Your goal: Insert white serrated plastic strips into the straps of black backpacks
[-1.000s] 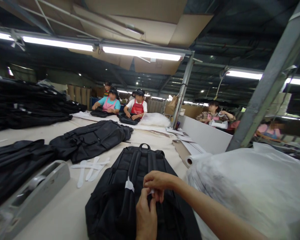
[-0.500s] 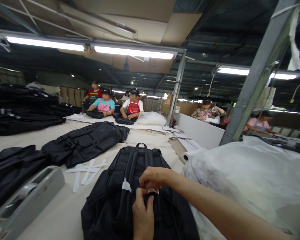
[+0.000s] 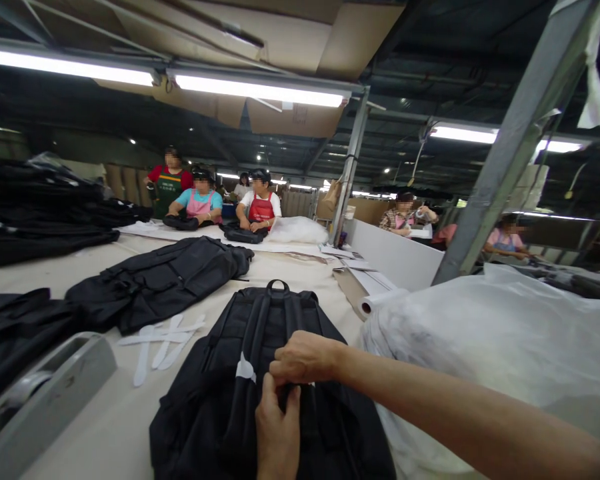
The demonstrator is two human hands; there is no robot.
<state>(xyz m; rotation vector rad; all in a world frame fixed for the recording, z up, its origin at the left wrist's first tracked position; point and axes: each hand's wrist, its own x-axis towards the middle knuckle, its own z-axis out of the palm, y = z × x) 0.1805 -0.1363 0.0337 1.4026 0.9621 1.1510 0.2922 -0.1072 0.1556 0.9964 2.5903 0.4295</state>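
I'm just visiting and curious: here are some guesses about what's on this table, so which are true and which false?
1. Both hands pinch a strap of the black backpack. True: the left hand and right hand meet on it.
2. The backpack is red. False: it is black.
3. White strips lie on the table left of the backpack. True.
4. The grey tape dispenser sits on the backpack. False: it stands on the table, at the left.
5. Nobody else is in view. False: several people sit at the far end.
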